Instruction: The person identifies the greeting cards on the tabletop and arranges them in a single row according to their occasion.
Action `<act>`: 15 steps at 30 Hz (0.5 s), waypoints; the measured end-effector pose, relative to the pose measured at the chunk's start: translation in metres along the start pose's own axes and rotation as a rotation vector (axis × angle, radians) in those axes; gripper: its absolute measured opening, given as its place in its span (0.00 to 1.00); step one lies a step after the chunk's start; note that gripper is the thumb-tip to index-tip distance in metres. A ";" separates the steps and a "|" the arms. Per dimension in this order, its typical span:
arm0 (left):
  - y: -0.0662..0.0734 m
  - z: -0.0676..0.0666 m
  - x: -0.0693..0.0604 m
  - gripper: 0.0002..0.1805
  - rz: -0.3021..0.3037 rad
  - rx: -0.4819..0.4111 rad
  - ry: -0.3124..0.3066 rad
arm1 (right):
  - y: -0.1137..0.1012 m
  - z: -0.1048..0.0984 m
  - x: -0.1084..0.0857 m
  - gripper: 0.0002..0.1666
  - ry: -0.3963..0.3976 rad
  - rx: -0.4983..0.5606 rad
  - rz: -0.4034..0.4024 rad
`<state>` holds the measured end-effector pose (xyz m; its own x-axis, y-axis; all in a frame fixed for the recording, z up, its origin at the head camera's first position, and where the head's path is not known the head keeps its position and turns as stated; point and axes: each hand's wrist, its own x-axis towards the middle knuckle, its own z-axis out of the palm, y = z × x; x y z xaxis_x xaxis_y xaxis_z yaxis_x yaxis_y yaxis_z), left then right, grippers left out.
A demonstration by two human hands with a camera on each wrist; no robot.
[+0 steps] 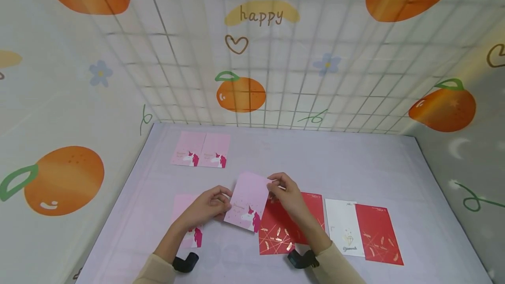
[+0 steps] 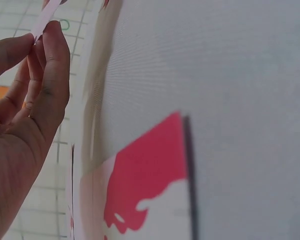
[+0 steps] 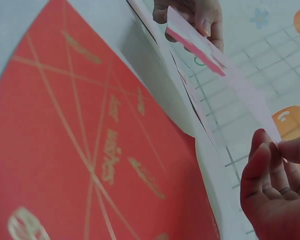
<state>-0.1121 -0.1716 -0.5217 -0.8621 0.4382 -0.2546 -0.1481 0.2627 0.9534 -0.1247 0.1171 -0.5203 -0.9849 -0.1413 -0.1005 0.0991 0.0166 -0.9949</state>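
Note:
Both hands hold up a pink unicorn card (image 1: 248, 198), raised and tilted above the table. My left hand (image 1: 207, 207) pinches its left edge between thumb and fingers. At the card's upper right corner, my right hand (image 1: 288, 194) pinches it the same way. In the right wrist view the pink card (image 3: 240, 90) spans between the two hands, seen nearly edge-on. Another pink unicorn card (image 1: 183, 205) lies under my left forearm, partly hidden. Beneath my right hand and forearm are red cards (image 1: 276, 222) with gold lines, partly covered.
Two pink unicorn cards (image 1: 215, 150) lie side by side at the back left. To the right rest a white diamond card (image 1: 345, 227) and a red card (image 1: 378, 233), edges meeting. A patterned curtain over a wire grid (image 1: 284, 100) rises behind the table (image 1: 327, 157).

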 end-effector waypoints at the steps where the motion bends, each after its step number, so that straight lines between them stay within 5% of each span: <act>1: 0.000 0.000 0.000 0.18 -0.001 -0.005 -0.003 | 0.000 0.000 0.000 0.14 0.000 0.000 0.002; 15: 0.003 -0.002 0.000 0.17 0.008 -0.056 -0.027 | 0.003 0.003 -0.003 0.24 -0.006 0.014 0.060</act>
<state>-0.1139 -0.1725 -0.5185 -0.8499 0.4635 -0.2506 -0.1691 0.2106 0.9628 -0.1208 0.1146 -0.5228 -0.9762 -0.1463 -0.1601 0.1602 0.0113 -0.9870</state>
